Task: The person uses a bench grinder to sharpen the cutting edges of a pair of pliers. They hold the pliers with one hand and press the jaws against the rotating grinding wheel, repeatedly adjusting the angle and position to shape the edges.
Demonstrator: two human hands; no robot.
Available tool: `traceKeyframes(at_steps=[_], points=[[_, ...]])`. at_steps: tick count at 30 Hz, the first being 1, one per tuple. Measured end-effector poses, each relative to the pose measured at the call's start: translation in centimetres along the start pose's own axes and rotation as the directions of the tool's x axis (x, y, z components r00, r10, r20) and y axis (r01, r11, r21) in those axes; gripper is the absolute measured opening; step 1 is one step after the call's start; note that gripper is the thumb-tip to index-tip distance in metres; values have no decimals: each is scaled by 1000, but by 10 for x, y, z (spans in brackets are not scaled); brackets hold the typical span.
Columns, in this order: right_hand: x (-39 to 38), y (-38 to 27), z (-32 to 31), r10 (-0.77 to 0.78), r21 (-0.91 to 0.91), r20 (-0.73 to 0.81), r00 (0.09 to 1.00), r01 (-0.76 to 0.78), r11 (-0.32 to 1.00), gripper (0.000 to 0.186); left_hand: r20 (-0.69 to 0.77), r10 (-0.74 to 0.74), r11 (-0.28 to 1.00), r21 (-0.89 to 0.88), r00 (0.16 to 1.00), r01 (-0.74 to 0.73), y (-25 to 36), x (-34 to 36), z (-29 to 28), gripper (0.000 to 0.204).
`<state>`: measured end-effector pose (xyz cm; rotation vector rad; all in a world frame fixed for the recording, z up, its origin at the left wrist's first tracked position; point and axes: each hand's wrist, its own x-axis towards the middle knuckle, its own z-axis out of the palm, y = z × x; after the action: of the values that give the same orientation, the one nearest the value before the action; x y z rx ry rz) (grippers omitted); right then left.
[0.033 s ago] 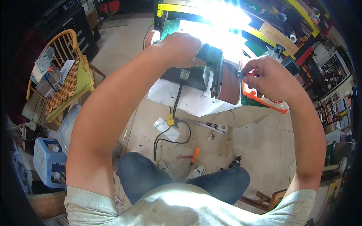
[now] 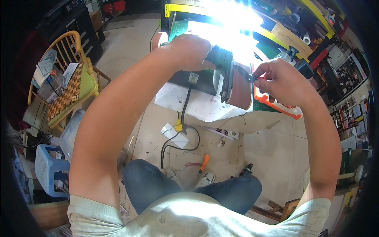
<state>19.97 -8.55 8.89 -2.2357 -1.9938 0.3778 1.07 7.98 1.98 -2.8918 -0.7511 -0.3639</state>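
Note:
A bench belt sander [image 2: 221,59] with a green housing and a brown sanding belt [image 2: 240,93] stands on the work table. Over the machine's top lies my left hand [image 2: 191,51], its thumb side against the green part; glare hides some of its fingers. My right hand [image 2: 278,81] is closed around what looks like a pair of scissors [image 2: 249,78], with a dark blade, a pivot and bits of red handle showing. The blade reaches left over the upper part of the belt; I cannot tell whether it touches. At the machine's far left sits a pale round wheel [image 2: 160,39].
White paper [image 2: 197,106] lies beneath the machine. An orange strip [image 2: 280,108] runs along the table's right side. A black cord [image 2: 185,106] drops to the floor, near an orange-handled tool [image 2: 204,162]. A blue stool [image 2: 51,168] and wooden chair [image 2: 75,83] stand left.

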Motion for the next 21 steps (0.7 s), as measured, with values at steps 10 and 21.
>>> traceKeyframes(at_steps=[10,21], points=[[-10,-4,0,-13,-29,9,1000,14,999,23,51,-32,999,-11,998,33,3,0,-6,54],[-15,-2,0,-31,-1,11,999,31,1000,23,40,-25,1000,-1,999,25,2,1,-4,54]])
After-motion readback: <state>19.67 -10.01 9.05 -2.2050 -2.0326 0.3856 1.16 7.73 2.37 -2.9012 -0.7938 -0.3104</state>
